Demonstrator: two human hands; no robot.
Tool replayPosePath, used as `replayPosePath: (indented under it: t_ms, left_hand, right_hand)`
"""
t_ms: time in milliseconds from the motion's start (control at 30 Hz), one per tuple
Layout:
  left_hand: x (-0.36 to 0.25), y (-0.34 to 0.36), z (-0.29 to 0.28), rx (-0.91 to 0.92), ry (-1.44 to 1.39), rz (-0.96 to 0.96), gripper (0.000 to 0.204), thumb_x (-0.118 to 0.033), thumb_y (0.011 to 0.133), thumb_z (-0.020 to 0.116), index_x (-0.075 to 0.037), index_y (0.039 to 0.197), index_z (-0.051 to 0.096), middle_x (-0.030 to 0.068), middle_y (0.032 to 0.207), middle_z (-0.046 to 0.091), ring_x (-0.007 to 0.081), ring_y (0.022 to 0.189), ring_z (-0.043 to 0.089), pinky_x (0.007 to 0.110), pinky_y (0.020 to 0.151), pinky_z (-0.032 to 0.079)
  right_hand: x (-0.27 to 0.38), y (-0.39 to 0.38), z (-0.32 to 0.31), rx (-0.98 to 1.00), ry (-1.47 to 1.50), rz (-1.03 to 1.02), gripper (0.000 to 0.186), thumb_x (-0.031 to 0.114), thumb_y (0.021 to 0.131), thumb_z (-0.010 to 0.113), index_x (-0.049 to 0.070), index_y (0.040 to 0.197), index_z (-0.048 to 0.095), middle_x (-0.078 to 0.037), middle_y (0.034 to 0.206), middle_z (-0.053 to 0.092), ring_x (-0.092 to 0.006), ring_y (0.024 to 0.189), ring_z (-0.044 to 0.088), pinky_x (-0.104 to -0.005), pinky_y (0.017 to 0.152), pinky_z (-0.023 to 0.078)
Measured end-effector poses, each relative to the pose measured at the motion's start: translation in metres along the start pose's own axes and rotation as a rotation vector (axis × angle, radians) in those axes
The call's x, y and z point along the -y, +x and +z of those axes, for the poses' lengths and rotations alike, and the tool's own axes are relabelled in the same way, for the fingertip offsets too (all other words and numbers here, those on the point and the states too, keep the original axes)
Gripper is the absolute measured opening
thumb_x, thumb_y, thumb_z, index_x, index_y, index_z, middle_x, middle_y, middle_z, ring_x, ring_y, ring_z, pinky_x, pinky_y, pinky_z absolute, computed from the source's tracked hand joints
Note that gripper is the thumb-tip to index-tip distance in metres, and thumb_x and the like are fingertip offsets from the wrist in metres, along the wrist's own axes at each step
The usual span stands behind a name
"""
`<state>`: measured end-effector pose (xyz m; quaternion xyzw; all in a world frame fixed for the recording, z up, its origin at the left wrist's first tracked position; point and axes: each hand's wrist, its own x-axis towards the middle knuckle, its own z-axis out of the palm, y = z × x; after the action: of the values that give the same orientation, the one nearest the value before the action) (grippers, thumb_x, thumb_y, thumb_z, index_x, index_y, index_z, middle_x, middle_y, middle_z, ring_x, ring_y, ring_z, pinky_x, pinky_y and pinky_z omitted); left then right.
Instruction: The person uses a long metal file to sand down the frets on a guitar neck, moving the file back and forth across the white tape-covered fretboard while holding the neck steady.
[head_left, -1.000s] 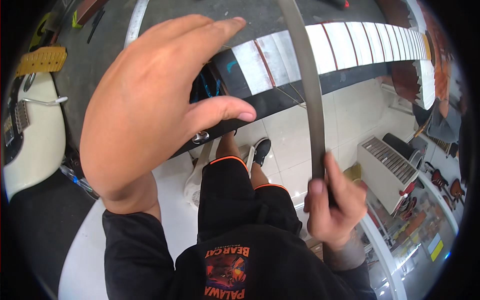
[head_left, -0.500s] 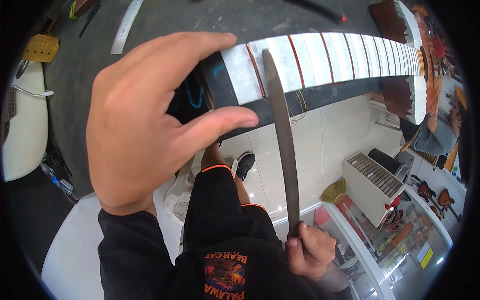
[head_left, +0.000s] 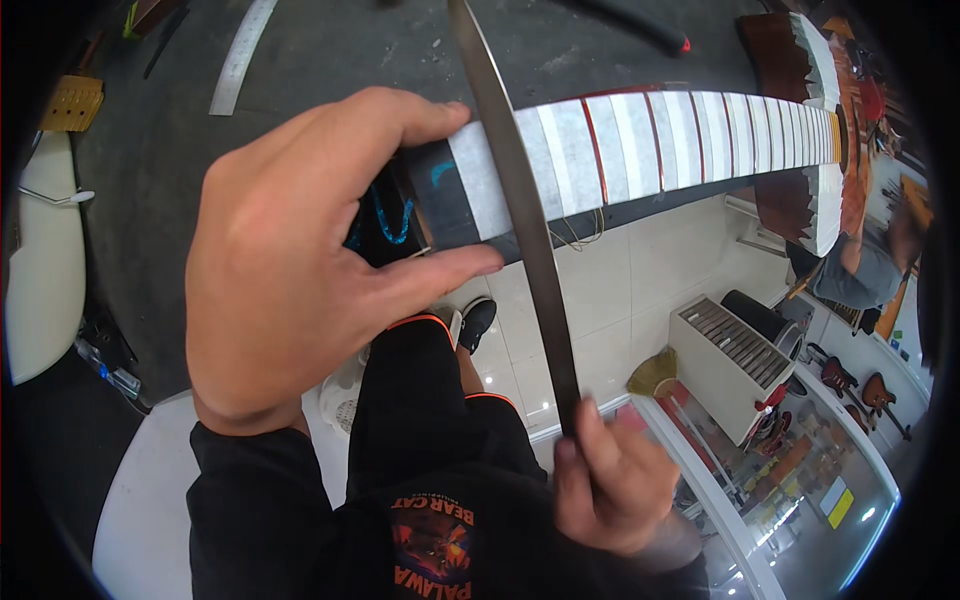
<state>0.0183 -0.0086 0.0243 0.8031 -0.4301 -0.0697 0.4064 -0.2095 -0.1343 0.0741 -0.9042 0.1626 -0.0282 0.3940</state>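
A guitar neck runs from the middle to the right, its fingerboard covered in white tape between the reddish-looking fret lines. My left hand is closed around the neck's left end, thumb on the near edge and a finger on the far edge. In my right hand is the near end of a long, flat metal file. The file lies crosswise over the taped fingerboard, just right of my left fingertips, covering a fret there. Its far end reaches past the neck over the dark bench.
On the bench are a steel ruler and a dark red-tipped tool. A cream guitar body is at left. Toward the right are a slotted white box, a broom, a glass case and another person.
The file has moved away from me across the neck, with its far end now well past the far edge. My right hand has moved slightly forward; my left keeps its hold.
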Motion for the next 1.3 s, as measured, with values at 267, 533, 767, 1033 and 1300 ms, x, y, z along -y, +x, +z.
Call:
replayPosePath:
  t_ms: [267, 533, 767, 1033, 1300]
  left_hand:
    - [-0.003, 0.002, 0.004, -0.037, 0.019, -0.006, 0.061, -0.015, 0.052, 0.093, 0.007, 0.102, 0.068, 0.0149, 0.095, 0.073, 0.0234, 0.091, 0.071, 0.03, 0.084, 0.054]
    - [-0.001, 0.004, 0.005, -0.003, 0.009, 0.02, 0.061, -0.016, 0.051, 0.093, 0.007, 0.101, 0.068, 0.0154, 0.097, 0.073, 0.0237, 0.091, 0.071, 0.03, 0.084, 0.054]
    - [0.001, 0.001, 0.004, -0.015, -0.001, 0.013, 0.06, -0.015, 0.052, 0.093, 0.007, 0.102, 0.068, 0.0164, 0.099, 0.073, 0.0236, 0.093, 0.071, 0.03, 0.086, 0.053]
    - [0.0, 0.002, 0.006, -0.016, 0.006, -0.005, 0.061, -0.014, 0.051, 0.093, 0.007, 0.103, 0.068, 0.0169, 0.1, 0.073, 0.0234, 0.095, 0.071, 0.031, 0.088, 0.053]
    - [-0.003, 0.001, 0.001, -0.031, 0.041, -0.01, 0.059, -0.014, 0.052, 0.092, 0.007, 0.102, 0.068, 0.0158, 0.099, 0.073, 0.0229, 0.094, 0.071, 0.03, 0.087, 0.053]
  right_hand:
    - [-0.002, 0.087, 0.017, -0.072, 0.191, -0.009, 0.045, -0.005, 0.088, 0.062, -0.003, 0.134, 0.059, -0.006, 0.067, 0.067, -0.009, 0.052, 0.059, -0.021, 0.053, 0.044]
    - [-0.03, -0.022, -0.004, -0.046, 0.384, 0.027, 0.047, -0.013, 0.074, 0.068, -0.008, 0.12, 0.066, -0.007, 0.059, 0.057, -0.0138, 0.045, 0.051, -0.0244, 0.045, 0.042]
    - [-0.039, -0.087, -0.012, -0.005, 0.342, 0.1, 0.048, -0.011, 0.073, 0.07, -0.002, 0.12, 0.067, -0.007, 0.063, 0.059, -0.0157, 0.046, 0.054, -0.0261, 0.045, 0.045]
    - [-0.027, -0.075, -0.011, 0.045, 0.139, 0.017, 0.05, -0.01, 0.069, 0.073, -0.001, 0.117, 0.067, -0.007, 0.069, 0.062, -0.0186, 0.051, 0.061, -0.0287, 0.046, 0.05]
    - [-0.003, 0.069, 0.015, -0.062, 0.022, -0.099, 0.05, -0.01, 0.082, 0.065, 0.0, 0.131, 0.062, -0.01, 0.067, 0.064, -0.0125, 0.054, 0.06, -0.0242, 0.055, 0.048]
